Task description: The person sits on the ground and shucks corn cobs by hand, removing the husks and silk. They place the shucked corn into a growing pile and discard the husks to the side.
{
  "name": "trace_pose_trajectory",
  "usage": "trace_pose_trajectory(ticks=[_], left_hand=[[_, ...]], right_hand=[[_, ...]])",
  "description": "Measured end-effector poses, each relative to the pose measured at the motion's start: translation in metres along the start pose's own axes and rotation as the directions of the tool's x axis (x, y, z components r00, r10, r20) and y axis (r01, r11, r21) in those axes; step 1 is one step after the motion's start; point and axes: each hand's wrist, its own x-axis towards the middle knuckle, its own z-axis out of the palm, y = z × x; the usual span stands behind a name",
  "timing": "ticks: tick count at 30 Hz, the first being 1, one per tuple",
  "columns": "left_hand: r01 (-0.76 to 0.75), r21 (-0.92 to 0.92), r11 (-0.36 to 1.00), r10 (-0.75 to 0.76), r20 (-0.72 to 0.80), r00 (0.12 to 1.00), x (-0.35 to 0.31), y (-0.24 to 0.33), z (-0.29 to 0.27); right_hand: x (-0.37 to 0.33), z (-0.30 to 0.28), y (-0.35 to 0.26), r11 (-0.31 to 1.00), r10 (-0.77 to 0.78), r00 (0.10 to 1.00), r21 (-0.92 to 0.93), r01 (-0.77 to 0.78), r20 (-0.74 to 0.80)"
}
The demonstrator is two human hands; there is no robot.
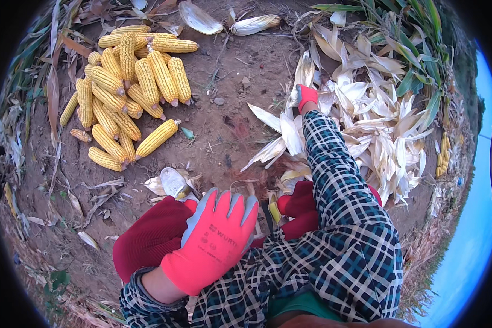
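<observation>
Left hand (216, 240), in a coral-and-grey work glove, sits low in the middle of the frame with its fingers spread wide and flat, palm down on a dark red cloth-covered knee (150, 235), gripping nothing. Right hand (306, 97), in a red glove, is stretched far out along a plaid sleeve (339, 180) toward the upper right of centre, where its fingers are buried among pale corn husks (382, 126); whether it is closed on anything there cannot be told, since the husks hide the fingertips. That husk heap fans out to the right of the outstretched hand, touching it, so the right hand is much the nearer one. Well apart, in the upper left of the frame, lies a pile of yellow husked cobs (126, 93), most with their long axes running roughly up and down the picture, on bare brown soil (229, 71).
</observation>
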Motion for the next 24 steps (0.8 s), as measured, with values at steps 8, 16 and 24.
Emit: trace_pose_trajectory(ticks=[8, 16, 24], left_hand=[[0.016, 0.076, 0.997, -0.003, -0.165, 0.986, 0.008, 0.002, 0.006], [-0.163, -0.005, 0.987, 0.149, -0.385, 0.911, -0.028, 0.030, -0.016], [-0.020, -0.328, 0.944, -0.087, -0.306, 0.948, -0.074, -0.003, -0.020]], right_hand=[[-0.077, -0.092, -0.141, 0.904, -0.417, 0.887, 0.010, 0.427, -0.199], [-0.105, -0.201, -0.116, 0.820, -0.466, 0.658, -0.568, 0.069, -0.592], [0.010, -0.027, -0.105, 0.777, -0.162, 0.954, 0.629, -0.033, 0.251]])
